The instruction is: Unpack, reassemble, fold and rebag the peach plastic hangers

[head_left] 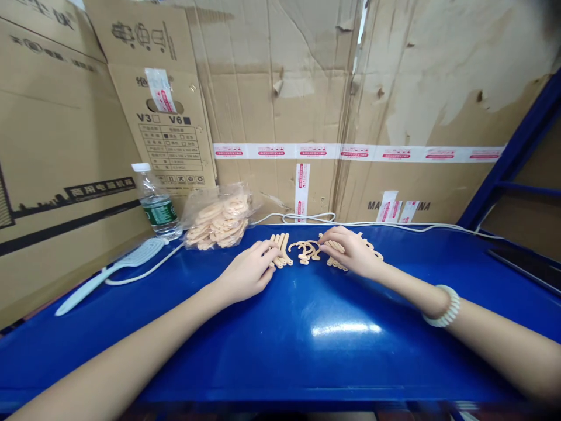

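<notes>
My left hand (249,270) rests at the left end of a row of straight beige strips (284,248), its fingers bent and slightly apart over them. Several curved, hook-like beige pieces (303,251) lie loose between my hands. My right hand (350,251) has its thumb and index finger closed at the end of a curved beige piece (313,242). Under and beside that hand lie more beige strips (336,264), partly hidden by it. Further curved pieces (373,251) stick out past its far side.
On the blue table (280,339), a clear bag of beige pieces (219,219) sits back left, beside a water bottle (158,204) and a pale hairbrush (118,269). A white cable (394,225) runs along the cardboard wall (272,105). A dark flat device (526,269) lies at right.
</notes>
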The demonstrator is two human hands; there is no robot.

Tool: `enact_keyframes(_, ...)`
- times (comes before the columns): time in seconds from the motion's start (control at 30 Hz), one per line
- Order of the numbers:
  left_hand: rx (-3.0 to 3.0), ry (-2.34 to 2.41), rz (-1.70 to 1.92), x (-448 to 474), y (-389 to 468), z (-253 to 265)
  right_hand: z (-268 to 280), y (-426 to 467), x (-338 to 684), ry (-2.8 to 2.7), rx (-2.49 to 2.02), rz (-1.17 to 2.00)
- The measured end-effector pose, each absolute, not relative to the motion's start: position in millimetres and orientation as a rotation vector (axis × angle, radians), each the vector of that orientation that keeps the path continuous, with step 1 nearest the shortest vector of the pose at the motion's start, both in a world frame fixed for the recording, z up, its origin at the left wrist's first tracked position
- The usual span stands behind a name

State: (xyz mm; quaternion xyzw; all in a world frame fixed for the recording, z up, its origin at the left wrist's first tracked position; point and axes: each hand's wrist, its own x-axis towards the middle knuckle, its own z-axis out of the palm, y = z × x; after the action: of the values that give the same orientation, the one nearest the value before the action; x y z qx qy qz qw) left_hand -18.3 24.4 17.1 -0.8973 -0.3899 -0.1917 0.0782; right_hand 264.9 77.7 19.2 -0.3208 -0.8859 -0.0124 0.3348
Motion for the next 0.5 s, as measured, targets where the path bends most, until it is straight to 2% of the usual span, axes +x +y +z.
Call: enact_keyframes(0.5,-2.785,-1.215,-0.515,-9.7,15.1,14.6,37.9,66.9,271.9,-2.212,-0.830,-0.068)
